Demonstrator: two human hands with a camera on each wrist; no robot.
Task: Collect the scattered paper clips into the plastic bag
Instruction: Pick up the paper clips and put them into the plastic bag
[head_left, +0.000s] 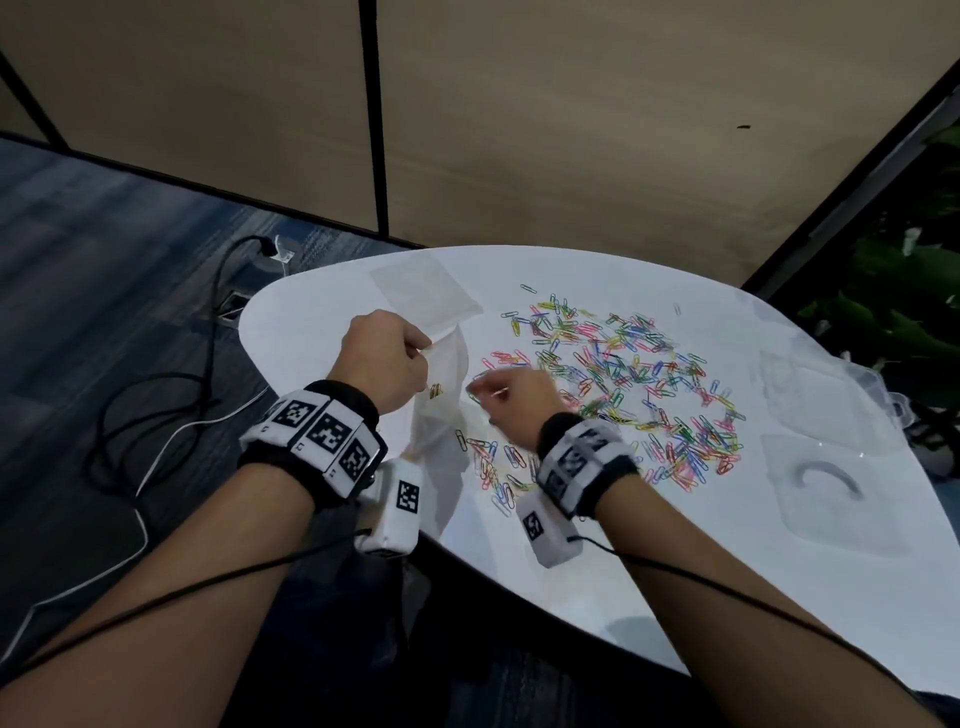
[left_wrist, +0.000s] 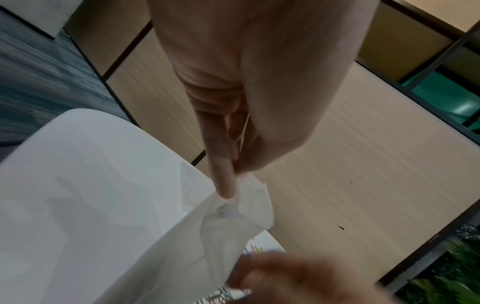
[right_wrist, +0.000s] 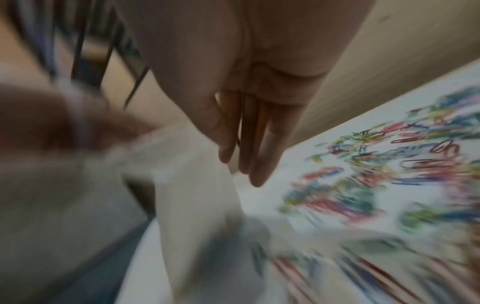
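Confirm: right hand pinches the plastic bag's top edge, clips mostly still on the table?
Wrong hand. The left hand pinches the plastic bag at its top edge; the left wrist view shows it. The paper clips mostly lie on the table.

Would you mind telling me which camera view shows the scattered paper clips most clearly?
The head view: the paper clips lie sharp and spread across the white table. The right wrist view shows them only as a motion-blurred coloured mass; the left wrist view catches just a few at its lower edge.

bare table (head_left: 649, 571) nearside; paper clips (head_left: 623, 374) crowding centre
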